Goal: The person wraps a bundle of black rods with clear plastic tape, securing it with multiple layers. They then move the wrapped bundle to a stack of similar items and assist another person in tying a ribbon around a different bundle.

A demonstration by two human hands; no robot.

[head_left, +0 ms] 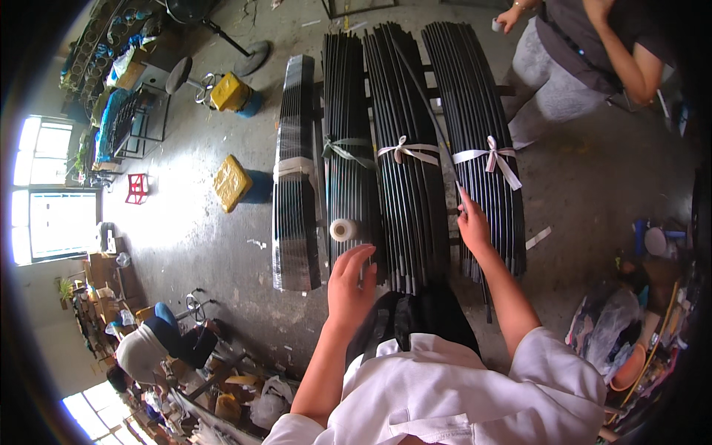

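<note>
My right hand (472, 226) is closed around a long thin black rod (426, 100), which lies slantwise over the bundles. The rod's far end rests on the middle-right bundle of black rods (400, 96), tied with a pale ribbon bow. My left hand (350, 285), fingers apart and holding nothing, hovers at the near end of the middle-left bundle (345, 96), tied with a grey-green ribbon. Just beyond its fingertips sits a whitish roll of tape (342, 230) on that bundle. To the right lies another ribbon-tied bundle (475, 96); at far left, one wrapped in clear film (295, 215).
Another person (571, 67) stands at the far right beside the bundles, with a small cup-like object (497, 24) in one hand. Yellow-topped stools (232, 183) stand to the left. At lower left a second person (152, 345) bends over clutter. Plastic bags (608, 334) are piled at right.
</note>
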